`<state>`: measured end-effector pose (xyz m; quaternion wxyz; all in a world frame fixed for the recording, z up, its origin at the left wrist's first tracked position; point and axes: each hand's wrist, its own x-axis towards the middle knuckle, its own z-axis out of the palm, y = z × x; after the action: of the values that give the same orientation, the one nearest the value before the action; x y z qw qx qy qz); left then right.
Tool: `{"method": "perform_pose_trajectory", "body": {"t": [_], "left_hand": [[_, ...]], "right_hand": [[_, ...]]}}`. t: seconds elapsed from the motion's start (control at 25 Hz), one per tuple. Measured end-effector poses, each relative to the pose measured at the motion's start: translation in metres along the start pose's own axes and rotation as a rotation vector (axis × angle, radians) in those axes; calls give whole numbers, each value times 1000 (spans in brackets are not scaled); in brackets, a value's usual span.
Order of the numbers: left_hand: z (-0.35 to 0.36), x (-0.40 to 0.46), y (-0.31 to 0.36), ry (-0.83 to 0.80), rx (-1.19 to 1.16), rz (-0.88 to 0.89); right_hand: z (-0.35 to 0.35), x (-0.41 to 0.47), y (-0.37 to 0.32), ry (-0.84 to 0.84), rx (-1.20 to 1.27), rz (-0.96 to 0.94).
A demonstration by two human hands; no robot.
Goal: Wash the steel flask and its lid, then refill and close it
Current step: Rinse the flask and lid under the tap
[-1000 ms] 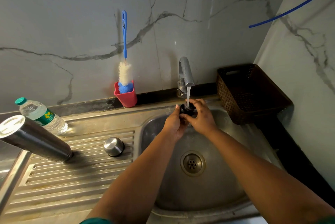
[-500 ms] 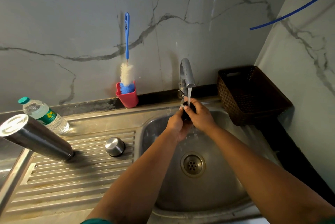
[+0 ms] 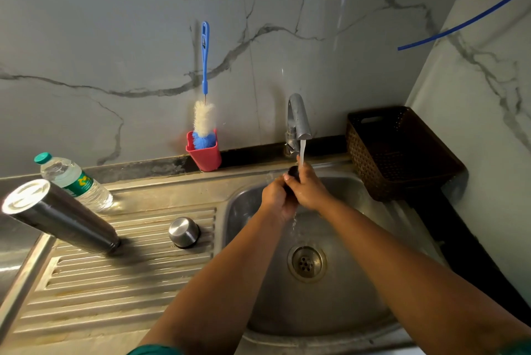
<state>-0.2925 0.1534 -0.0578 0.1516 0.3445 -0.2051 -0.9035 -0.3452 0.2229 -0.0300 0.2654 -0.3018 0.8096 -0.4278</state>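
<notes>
head | both hands (image 3: 296, 192) clasped together round dark lid (image 3: 293, 172) | under running tap (image 3: 298, 117)

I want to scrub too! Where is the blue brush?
The brush stands in the red cup against the back wall, left of the tap and behind the draining board.

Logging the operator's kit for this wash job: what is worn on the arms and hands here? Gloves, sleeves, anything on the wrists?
No gloves: the left hand and right hand are bare, and both forearms are uncovered. No watch, ring or band shows on either wrist. At the bottom edge of the head view, teal-green sleeve hems just show near both elbows, suggesting short sleeves.
</notes>
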Motion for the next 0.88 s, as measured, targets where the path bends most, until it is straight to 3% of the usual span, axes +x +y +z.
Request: {"method": "perform_pose_trajectory", "body": {"t": [0.12, 0.28, 0.48, 0.6, 0.88], "left_hand": [[-9, -2, 1, 4, 60, -7], [-5, -3, -2, -10, 139, -24], [3, -7, 8, -96, 73, -159], [-2, -7, 8, -118, 109, -101], [-9, -2, 7, 78, 69, 29]], "right_hand": [[-6, 0, 14, -38, -137, -83], [-5, -1, 21, 196, -128, -86], [-3, 8, 21, 59, -133, 28], [-3, 12, 26, 43, -237, 53], [2, 7, 13, 130, -158, 8]]}}
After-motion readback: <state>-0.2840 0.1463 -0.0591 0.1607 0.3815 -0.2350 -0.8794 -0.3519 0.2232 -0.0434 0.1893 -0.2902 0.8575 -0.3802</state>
